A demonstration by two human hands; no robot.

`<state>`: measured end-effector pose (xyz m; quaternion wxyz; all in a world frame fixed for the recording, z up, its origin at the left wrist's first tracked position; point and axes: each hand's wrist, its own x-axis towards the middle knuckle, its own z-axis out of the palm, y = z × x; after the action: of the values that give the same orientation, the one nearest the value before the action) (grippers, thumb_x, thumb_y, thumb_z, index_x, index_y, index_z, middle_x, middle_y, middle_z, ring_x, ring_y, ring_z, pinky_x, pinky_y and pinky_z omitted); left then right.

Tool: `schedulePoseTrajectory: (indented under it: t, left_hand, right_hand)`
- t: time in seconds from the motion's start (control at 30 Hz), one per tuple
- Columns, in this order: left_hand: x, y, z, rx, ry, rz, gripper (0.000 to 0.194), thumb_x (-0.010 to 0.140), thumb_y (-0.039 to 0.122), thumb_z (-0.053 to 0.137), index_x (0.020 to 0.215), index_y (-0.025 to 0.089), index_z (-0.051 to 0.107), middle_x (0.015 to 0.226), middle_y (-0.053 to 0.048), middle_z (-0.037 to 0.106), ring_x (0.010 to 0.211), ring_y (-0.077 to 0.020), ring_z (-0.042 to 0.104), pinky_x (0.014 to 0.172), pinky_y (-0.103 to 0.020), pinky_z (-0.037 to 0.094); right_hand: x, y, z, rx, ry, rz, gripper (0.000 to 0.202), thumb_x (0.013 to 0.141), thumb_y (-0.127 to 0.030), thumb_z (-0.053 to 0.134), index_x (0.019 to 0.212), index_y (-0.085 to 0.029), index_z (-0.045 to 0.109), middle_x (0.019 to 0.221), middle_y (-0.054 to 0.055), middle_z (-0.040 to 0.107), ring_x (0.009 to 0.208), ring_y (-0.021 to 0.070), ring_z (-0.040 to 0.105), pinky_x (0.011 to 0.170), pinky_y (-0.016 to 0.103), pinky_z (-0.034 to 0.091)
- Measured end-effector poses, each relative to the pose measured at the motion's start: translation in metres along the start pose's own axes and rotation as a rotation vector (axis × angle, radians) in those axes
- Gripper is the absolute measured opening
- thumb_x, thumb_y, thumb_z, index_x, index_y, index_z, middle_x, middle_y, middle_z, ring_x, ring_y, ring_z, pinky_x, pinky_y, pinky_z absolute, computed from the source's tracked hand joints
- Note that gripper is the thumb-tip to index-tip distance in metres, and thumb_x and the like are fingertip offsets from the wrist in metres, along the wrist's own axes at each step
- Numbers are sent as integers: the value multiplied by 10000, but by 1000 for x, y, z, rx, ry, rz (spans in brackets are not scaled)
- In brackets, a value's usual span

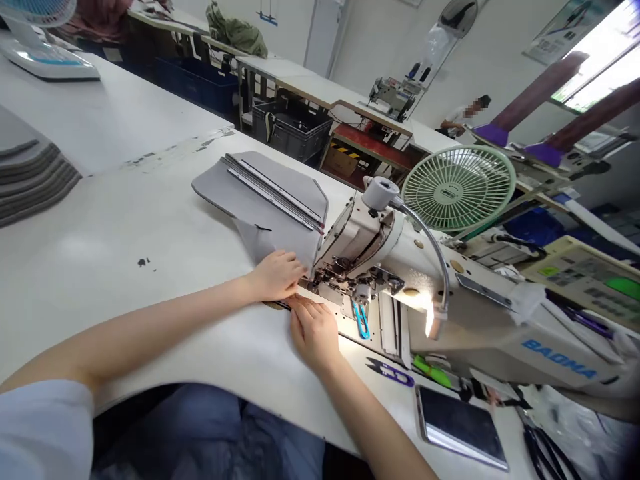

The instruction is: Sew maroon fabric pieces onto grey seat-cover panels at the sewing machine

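Note:
A grey fabric panel with dark edging and two long light strips lies on the sewing table, its near part folded up beside the sewing machine. My left hand presses on the near edge of this panel with curled fingers, left of the presser foot. Against it rests my right hand, fingers closed together over a thin dark strip that runs beneath both hands. The fingertips and what lies under them are partly hidden. A blue guide piece sits on the machine bed right of my hands.
Purple thread snips and a phone lie at the right. Stacked grey panels are at the far left. Behind the machine stands a green fan. Dark crates stand beyond the table; a person sits farther back.

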<state>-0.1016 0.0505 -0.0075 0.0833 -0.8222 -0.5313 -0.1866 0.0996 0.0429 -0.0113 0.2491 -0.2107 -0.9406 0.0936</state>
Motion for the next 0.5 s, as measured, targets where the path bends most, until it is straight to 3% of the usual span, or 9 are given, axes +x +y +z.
schedulePoseTrajectory:
  t: [0.1,0.2,0.33,0.43,0.5]
  left_hand:
    - [-54,-14,-31,-24,-10,-135,193,779,155,531,963,146,588,802,-63,657,742,-199,587,729,-338,410]
    - [-127,-35,-75,16,-58,-240,216,810,176,462,975,153,600,848,-78,685,755,-207,606,758,-340,426]
    - [-215,-60,-135,47,-90,-466,242,890,273,417,785,217,628,774,-15,689,740,-189,615,778,-339,428]
    - [-254,-77,-169,101,-46,-563,248,869,362,465,737,258,647,820,29,715,781,-199,622,835,-367,444]
    - [-268,-87,-189,123,-53,-582,222,848,388,494,777,271,668,899,25,734,883,-228,635,958,-421,432]
  right_hand:
    - [-3,-2,-3,55,-22,-10,304,970,-163,430,1163,-161,665,1071,105,750,1076,177,676,880,325,523]
    - [-4,-5,-5,89,-31,-18,332,969,-167,431,1236,-162,628,1168,116,719,1129,179,648,922,344,522]
    - [3,-4,-2,40,-35,-18,436,937,-137,442,1365,-137,525,1419,146,556,1351,216,474,1048,407,468]
    - [20,-1,4,-68,-18,-35,417,921,-69,425,1316,-129,544,1458,138,512,1426,223,368,1095,410,416]
    - [35,0,8,-158,-66,-105,324,959,-80,422,1228,-153,588,1403,126,560,1406,220,392,1068,386,421]
